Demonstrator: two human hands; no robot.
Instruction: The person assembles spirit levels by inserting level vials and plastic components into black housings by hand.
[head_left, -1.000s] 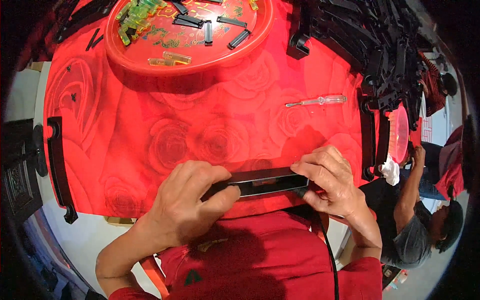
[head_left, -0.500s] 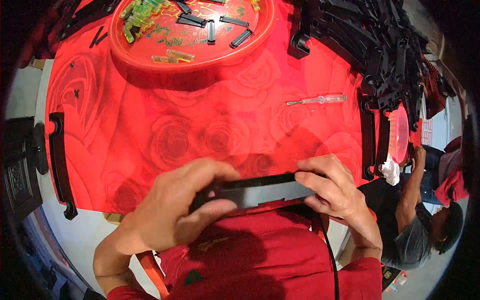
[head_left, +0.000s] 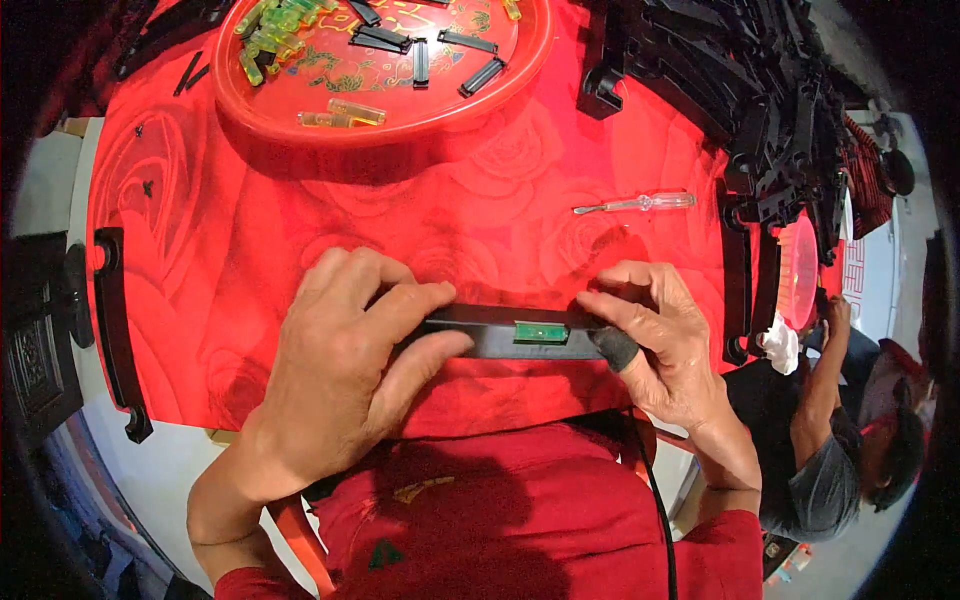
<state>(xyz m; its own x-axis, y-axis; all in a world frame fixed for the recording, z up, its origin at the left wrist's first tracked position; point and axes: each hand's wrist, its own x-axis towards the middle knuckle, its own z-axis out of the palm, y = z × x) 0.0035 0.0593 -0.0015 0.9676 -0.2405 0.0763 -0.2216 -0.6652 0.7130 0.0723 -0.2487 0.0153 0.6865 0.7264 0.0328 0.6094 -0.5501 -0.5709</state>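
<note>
Across both hands, just above my lap, lies a black spirit level (head_left: 478, 339) with a small green vial (head_left: 541, 333) set in its side near the right end. My left hand (head_left: 345, 355) is closed round its left end, thumb below and fingers above. At the right end my right hand (head_left: 668, 345) grips it between the fingertips and a thumb with a dark cover on its tip. Both ends are partly hidden by my fingers. Beyond the hands, a clear-handled screwdriver (head_left: 640, 203) lies on the red rose-patterned tablecloth (head_left: 480, 210).
At the far left stands a round red tray (head_left: 300, 135) holding yellow-green vials (head_left: 275, 40) and black clip pieces (head_left: 420, 62). Black level bodies (head_left: 730, 90) are heaped far right; one black body (head_left: 122, 335) lies along the left edge. A pink basket (head_left: 798, 270) and another person (head_left: 830, 440) are at right.
Both hands have raised the spirit level away from my body and turned it, so the green vial now shows. My right thumb has come onto the near face.
</note>
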